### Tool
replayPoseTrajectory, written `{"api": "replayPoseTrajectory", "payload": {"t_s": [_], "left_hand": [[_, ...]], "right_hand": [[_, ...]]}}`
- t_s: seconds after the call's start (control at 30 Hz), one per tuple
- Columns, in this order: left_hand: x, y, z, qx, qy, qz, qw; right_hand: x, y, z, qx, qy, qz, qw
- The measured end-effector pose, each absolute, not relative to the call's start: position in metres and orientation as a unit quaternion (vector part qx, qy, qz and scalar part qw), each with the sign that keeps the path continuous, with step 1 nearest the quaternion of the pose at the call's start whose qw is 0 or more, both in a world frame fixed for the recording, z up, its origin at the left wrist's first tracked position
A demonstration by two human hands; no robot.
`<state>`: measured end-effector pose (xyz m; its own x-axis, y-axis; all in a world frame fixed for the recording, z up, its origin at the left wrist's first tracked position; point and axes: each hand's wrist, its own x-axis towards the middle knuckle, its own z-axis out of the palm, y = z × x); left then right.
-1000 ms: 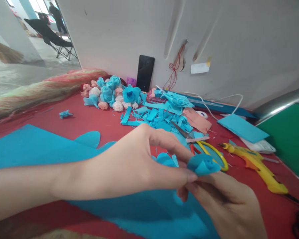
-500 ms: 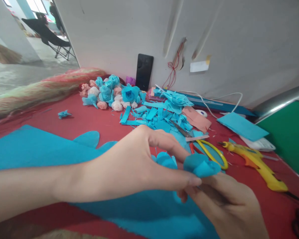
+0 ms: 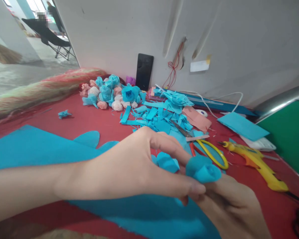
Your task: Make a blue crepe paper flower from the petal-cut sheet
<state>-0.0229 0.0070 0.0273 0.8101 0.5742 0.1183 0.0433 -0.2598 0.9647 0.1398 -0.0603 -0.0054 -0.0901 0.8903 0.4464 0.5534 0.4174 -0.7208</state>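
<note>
Between my two hands is a blue paper flower (image 3: 206, 171), its petals curled round a rolled centre. My left hand (image 3: 149, 169) reaches in from the left, thumb and fingers pinching the flower's near side. From below right, my right hand (image 3: 234, 202) grips the flower at its base; the fingertips there are partly hidden. Another curled blue petal (image 3: 167, 162) shows behind my left thumb. Under both hands a large blue paper sheet (image 3: 144, 212) lies on the red table (image 3: 109, 122).
A heap of paper roses (image 3: 117, 105) sits at the back left, blue paper scraps (image 3: 154, 114) beside it. Yellow-handled scissors (image 3: 210, 152) and a yellow glue gun (image 3: 259, 162) lie on the right. A black phone (image 3: 144, 71) leans against the wall.
The flower has turned slightly and its rolled centre faces me more. My left thumb has shifted a little to the right and down along it.
</note>
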Motion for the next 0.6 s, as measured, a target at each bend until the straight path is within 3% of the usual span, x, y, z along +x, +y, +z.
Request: {"api": "replayPoseTrajectory", "payload": {"t_s": [0.17,0.37,0.6], "left_hand": [[-0.023,0.009,0.029,0.756,0.201,0.218,0.584],[-0.021,0.011,0.029,0.754,0.207,0.222,0.583],[-0.019,0.008,0.028,0.749,0.225,0.239,0.576]], "right_hand": [[0.148,-0.063,-0.008,-0.437,-0.745,0.247,0.440],[0.145,-0.061,-0.006,-0.466,-0.721,0.244,0.452],[0.138,-0.062,-0.007,-0.478,-0.644,0.348,0.485]]}}
